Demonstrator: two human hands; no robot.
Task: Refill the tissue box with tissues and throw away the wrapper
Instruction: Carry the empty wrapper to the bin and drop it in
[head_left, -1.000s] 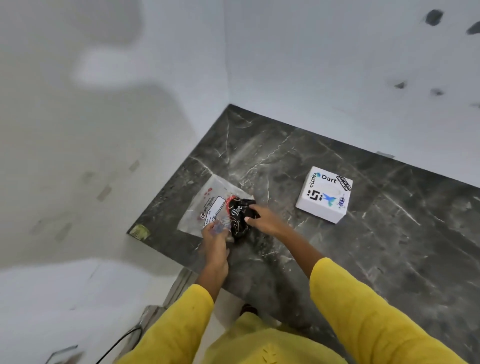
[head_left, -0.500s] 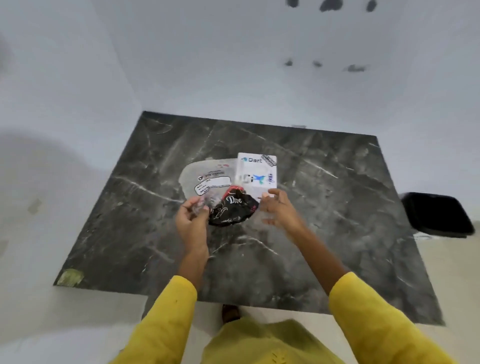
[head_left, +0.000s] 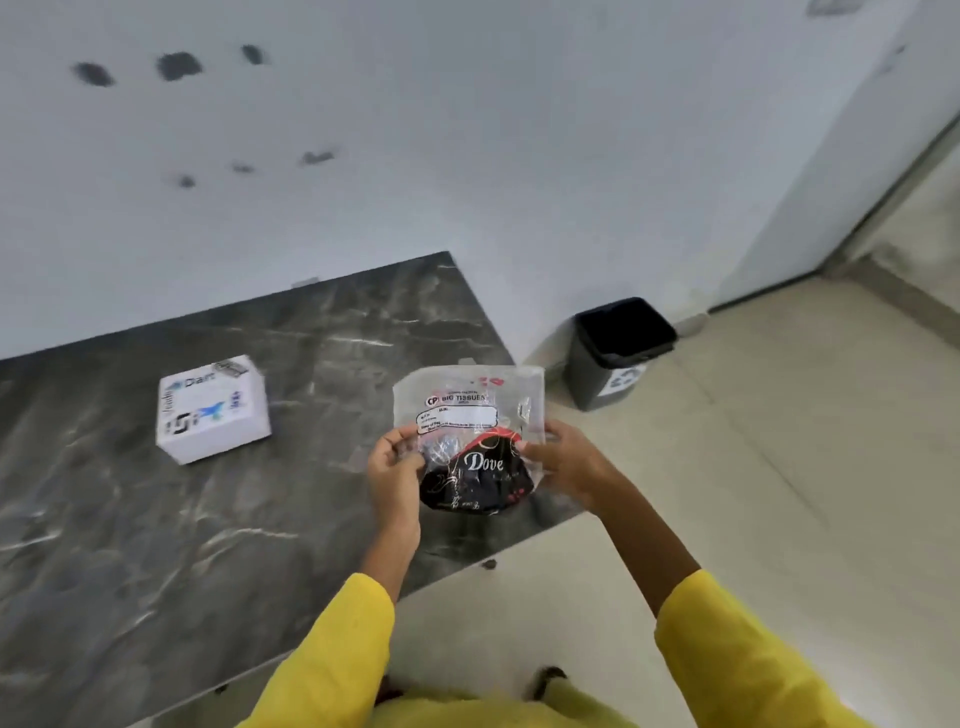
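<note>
Both hands now hold the clear plastic wrapper (head_left: 470, 410) up off the counter, where half a second ago it lay flat on the marble beside the box with only the left hand on it and the right hand open above. The left hand (head_left: 396, 470) pinches the wrapper's left edge between thumb and fingers; the right hand (head_left: 569, 462) grips its right edge, fingers curled behind the plastic. Inside or against the wrapper's lower part sits a crumpled black and red packet (head_left: 478, 480) printed "Dove" in white script. Above it, the wrapper carries a red "CP" mark, the words "BIG TISSUES" and a white label panel whose smaller lines are too blurred to read.

The view has swung right since the earlier frame. The white tissue box (head_left: 212, 408) now stands well to the left of the hands on the dark marble counter (head_left: 156, 545), apart from the wrapper; its top shows "Dart" and other stickers too blurred to read. Beyond the counter's right end, a black waste bin (head_left: 618, 351) stands on the pale tiled floor (head_left: 779, 467) against the wall, with a white label on its front that cannot be read. Yellow sleeves (head_left: 727, 660) cover both forearms.
</note>
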